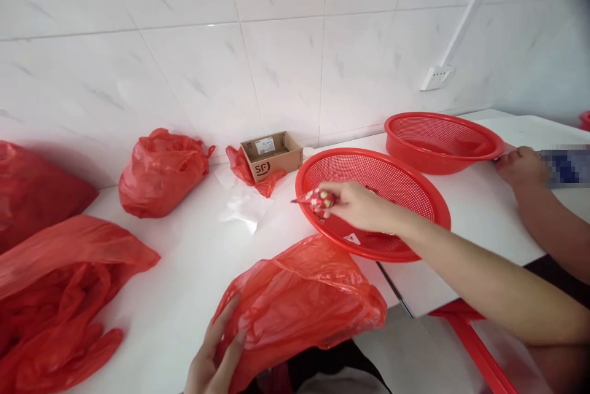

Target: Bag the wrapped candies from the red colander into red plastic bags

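Observation:
At the bottom of the head view, my left hand (216,345) grips the near side of a thin red plastic bag (299,295), whose mouth faces right. My right hand (353,204) reaches across a round red mesh basket (428,209). Its fingers are closed on a small red patterned cloth-like piece (320,199) with pale and green spots, pointed at its left end. What exactly this piece is, I cannot tell. A few small things lie in the basket, among them a white tag-like piece (353,239); my right hand and forearm hide part of the inside.
Another red basket (445,163) stands behind, near a co-worker's hand (525,166). By the wall are a small cardboard box (271,163) and a full red bag (163,176). More red bags (69,295) lie at left. A gap between tables (394,289) runs below the near basket.

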Tool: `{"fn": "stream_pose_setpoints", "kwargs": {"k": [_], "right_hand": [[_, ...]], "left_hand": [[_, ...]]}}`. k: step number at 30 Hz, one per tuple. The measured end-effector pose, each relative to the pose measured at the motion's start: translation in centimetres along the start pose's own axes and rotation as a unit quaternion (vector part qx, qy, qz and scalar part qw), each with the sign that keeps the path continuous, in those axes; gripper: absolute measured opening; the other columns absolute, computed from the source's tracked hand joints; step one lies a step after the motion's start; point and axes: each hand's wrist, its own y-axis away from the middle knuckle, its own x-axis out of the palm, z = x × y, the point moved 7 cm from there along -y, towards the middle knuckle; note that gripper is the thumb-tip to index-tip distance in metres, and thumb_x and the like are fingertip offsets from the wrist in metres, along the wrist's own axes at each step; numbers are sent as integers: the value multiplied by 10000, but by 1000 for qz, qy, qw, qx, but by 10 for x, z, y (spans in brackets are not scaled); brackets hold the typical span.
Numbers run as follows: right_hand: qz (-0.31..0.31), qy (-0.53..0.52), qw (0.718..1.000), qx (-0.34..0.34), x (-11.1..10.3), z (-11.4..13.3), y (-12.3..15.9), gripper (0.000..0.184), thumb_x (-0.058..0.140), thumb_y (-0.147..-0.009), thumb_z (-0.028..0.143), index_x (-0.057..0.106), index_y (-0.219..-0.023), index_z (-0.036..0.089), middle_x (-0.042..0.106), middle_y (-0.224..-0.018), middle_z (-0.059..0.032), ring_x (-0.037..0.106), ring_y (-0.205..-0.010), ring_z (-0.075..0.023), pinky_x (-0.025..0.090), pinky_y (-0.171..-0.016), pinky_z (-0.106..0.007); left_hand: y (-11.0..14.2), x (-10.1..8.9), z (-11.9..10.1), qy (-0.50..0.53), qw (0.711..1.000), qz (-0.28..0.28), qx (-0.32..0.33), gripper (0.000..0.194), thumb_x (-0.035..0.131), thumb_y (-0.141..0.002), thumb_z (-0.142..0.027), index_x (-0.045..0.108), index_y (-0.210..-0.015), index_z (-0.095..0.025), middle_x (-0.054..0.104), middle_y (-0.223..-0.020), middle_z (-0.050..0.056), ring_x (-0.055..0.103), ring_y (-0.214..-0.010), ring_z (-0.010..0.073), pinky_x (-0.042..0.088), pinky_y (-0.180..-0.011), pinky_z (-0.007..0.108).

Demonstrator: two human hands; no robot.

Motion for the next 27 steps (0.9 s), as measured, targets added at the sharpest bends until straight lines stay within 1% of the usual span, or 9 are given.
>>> {"fn": "stream_pose_setpoints", "kwargs": {"k": [4, 7, 10, 12, 15, 18, 22, 24, 27], "right_hand": [[-32, 87, 994, 60, 6, 19, 10, 143, 507, -905, 277, 630, -903, 205, 708, -903, -59, 636, -802, -209, 412, -681, -287], [-27, -1, 999, 25, 14, 42, 25, 241, 443, -965, 355, 628, -911, 210, 699, -853, -37, 638, -775, -191, 435, -674, -281], [90, -128, 987, -38, 64, 66, 45, 231, 430, -979, 362, 643, -1009, 277, 713, -952, 4, 661, -867, -177, 494, -748, -284], [152, -95, 983, -27, 107, 64, 54, 216, 470, -951, 321, 640, -1083, 307, 711, -1079, -12, 658, -1002, -210, 511, -852, -334], [104, 17, 994, 40, 136, 42, 57, 429, 465, -909, 213, 528, -1333, 218, 614, -1306, -134, 580, -1202, -299, 477, -968, -458], [92, -26, 995, 6, 119, 42, 63, 517, 460, -938, 243, 428, -1454, 238, 518, -1441, -110, 515, -1299, -270, 443, -1044, -436], [49, -76, 995, -41, 46, 42, 58, 378, 457, -970, 332, 567, -1332, 348, 644, -1298, -1, 619, -1151, -180, 497, -969, -328], [23, 26, 999, -3, 16, 20, 45, 455, 519, -926, 317, 524, -1379, 346, 595, -1363, -18, 585, -1194, -216, 472, -990, -374], [143, 181, 971, 70, 16, -35, 28, 786, 718, -728, 288, 434, -1456, 367, 388, -1544, -53, 554, -1221, -316, 482, -940, -429]], "left_hand": [[-5, 18, -15, 46, 997, 49, -30, 592, 629, -832, -524, 579, -1358, -259, 547, -1446, 60, 406, -1398, 299, 244, -1191, 459], [-9, 24, -21, 74, 995, 67, -28, 615, 629, -837, -511, 545, -1390, -255, 509, -1480, 63, 389, -1408, 304, 259, -1183, 464], [-12, 20, -18, 101, 993, 58, -27, 668, 661, -810, -493, 519, -1413, -246, 498, -1488, 69, 394, -1399, 335, 281, -1170, 481], [-12, 13, -14, 106, 993, 46, -18, 691, 684, -786, -472, 517, -1417, -246, 483, -1502, 62, 384, -1402, 349, 283, -1168, 473], [-12, 5, -7, 98, 994, 54, -8, 713, 696, -776, -447, 499, -1433, -249, 431, -1538, 50, 344, -1427, 336, 240, -1186, 450], [-11, -4, -7, 87, 995, 48, -1, 737, 698, -774, -446, 469, -1453, -271, 438, -1535, 31, 300, -1450, 323, 191, -1200, 451], [-7, -8, -19, 77, 997, 28, 4, 753, 711, -747, -457, 479, -1444, -290, 463, -1518, -3, 271, -1462, 320, 141, -1215, 427], [-5, -6, -26, 80, 996, 27, 7, 741, 700, -764, -442, 460, -1453, -316, 425, -1544, -27, 253, -1471, 299, 133, -1217, 400], [-5, -3, -31, 85, 996, 21, 8, 737, 691, -779, -425, 437, -1464, -327, 407, -1555, -25, 240, -1476, 288, 143, -1213, 383]]}}
